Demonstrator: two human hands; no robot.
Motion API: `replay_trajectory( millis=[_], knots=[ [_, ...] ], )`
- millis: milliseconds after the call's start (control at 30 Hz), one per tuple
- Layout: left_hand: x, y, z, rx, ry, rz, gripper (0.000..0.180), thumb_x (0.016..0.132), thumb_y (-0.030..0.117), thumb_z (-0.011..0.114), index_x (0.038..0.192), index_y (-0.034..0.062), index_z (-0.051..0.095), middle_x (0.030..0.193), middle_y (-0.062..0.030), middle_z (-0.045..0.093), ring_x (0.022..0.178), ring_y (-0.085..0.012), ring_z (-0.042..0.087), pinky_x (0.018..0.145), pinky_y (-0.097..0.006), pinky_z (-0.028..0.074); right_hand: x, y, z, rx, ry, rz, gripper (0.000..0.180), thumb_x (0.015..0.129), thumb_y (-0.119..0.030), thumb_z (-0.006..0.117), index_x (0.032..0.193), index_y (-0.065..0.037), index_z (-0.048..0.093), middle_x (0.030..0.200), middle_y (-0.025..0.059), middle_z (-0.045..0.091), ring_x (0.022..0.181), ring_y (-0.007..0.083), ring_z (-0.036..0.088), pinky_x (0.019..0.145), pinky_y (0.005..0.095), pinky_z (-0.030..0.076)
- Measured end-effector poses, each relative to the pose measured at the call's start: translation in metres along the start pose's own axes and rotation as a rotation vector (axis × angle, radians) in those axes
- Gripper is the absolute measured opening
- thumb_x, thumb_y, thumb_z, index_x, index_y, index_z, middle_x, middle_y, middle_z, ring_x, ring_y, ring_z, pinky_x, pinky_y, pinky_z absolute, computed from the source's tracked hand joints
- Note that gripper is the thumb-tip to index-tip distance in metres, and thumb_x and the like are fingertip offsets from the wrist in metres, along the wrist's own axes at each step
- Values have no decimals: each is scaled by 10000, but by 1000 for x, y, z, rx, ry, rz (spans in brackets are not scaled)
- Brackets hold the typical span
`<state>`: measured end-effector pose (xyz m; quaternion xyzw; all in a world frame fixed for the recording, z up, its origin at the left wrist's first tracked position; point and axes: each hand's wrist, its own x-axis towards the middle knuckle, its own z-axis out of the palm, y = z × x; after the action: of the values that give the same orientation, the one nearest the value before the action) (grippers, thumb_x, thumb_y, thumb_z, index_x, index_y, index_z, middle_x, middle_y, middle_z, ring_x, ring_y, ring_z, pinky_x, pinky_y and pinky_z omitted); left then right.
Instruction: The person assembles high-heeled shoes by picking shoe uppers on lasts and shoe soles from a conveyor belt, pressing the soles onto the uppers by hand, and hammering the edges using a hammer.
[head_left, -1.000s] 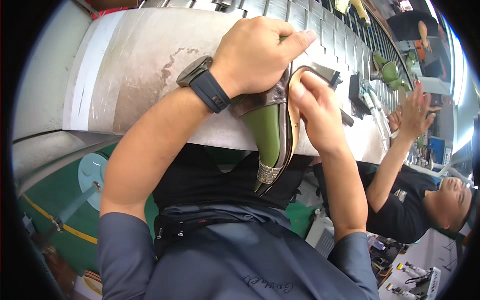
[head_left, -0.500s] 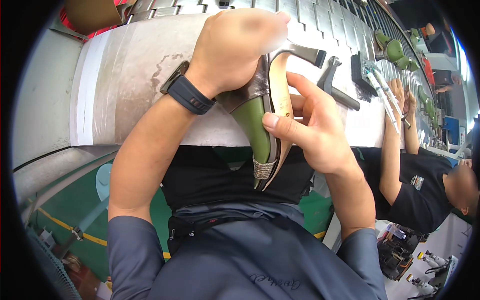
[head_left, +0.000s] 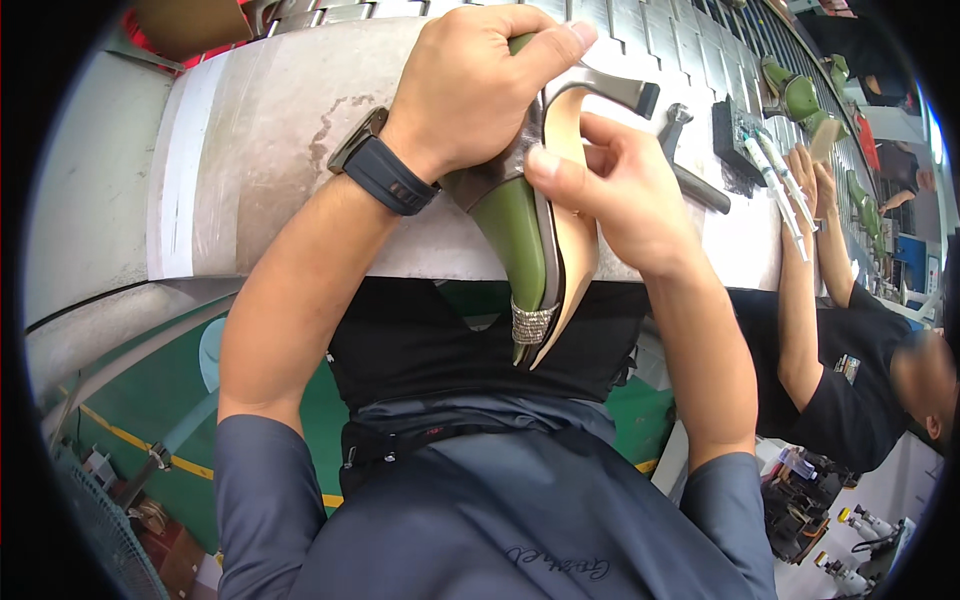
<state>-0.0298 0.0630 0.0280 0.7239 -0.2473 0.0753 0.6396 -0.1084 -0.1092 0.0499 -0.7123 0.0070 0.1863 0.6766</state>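
A green high-heeled shoe [head_left: 508,235] hangs toe-down over the near table edge, its tan sole [head_left: 572,240] facing right. A glittering band [head_left: 533,325] wraps the toe, and a dark gap runs between sole and upper there. Brownish-grey material covers the middle of the upper. The dark heel [head_left: 618,88] points right. My left hand [head_left: 470,95] is wrapped round the shoe's heel end, thumb on top. With my right hand [head_left: 625,190] I pinch the sole's middle, thumb on the near edge and fingers partly hidden behind it.
A hammer [head_left: 705,188] lies right of the shoe, beside a black block [head_left: 735,145] and several syringes [head_left: 780,180]. Slatted metal conveyor [head_left: 665,50] runs along the far side. At right, a co-worker's hands [head_left: 810,180] are near green shoes [head_left: 798,95].
My right hand has slid up the sole toward the heel. My left hand's thumb now lies along the heel end. The gap between sole and upper near the toe looks wider.
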Motion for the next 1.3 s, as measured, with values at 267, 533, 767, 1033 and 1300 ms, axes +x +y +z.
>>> replay_trajectory(
  millis=[267, 533, 767, 1033, 1300],
  knots=[
    [-61, 3, -59, -53, 241, -54, 449, 1020, 420, 751, 1196, 13, 684, 1024, -10, 681, 857, -85, 618, 682, -301, 519, 9, -31, 2, -584, -79, -359, 730, 794, -538, 901, 1138, 89, 755, 1019, 239, 787, 920, 292, 787, 833, 406, 617],
    [-147, 52, -39, 587, 86, 170, 701, 593, 117, 937, 1259, 76, 721, 1241, -125, 646, 1079, -368, 635, 940, -425, 551, -10, -13, -27, -1201, 17, -848, 909, 633, -505, 944, 1395, -81, 692, 1470, 153, 632, 1373, 361, 565, 1131, 471, 482],
    [-142, 49, -31, 743, -94, 200, 687, 779, 271, 953, 1348, 6, 676, 1431, -228, 660, 1316, -416, 643, 1102, -492, 516, -3, 3, -28, -1121, 51, -881, 863, 660, -512, 928, 1376, -83, 707, 1451, 147, 632, 1363, 377, 553, 1128, 500, 471],
    [-143, 35, -28, 678, -23, 293, 645, 823, 331, 926, 1330, 11, 685, 1397, -253, 677, 1299, -426, 658, 1108, -514, 506, 1, 9, -22, -1086, 101, -895, 827, 661, -497, 921, 1353, -89, 722, 1426, 134, 639, 1365, 392, 535, 1131, 519, 455],
    [-143, 36, -28, 736, -57, 281, 615, 852, 370, 901, 1321, 41, 677, 1397, -259, 677, 1310, -443, 657, 1102, -538, 493, -6, -2, -16, -1039, 93, -794, 761, 650, -369, 964, 1315, -77, 737, 1406, 153, 643, 1385, 424, 521, 1115, 531, 470]
  ],
)
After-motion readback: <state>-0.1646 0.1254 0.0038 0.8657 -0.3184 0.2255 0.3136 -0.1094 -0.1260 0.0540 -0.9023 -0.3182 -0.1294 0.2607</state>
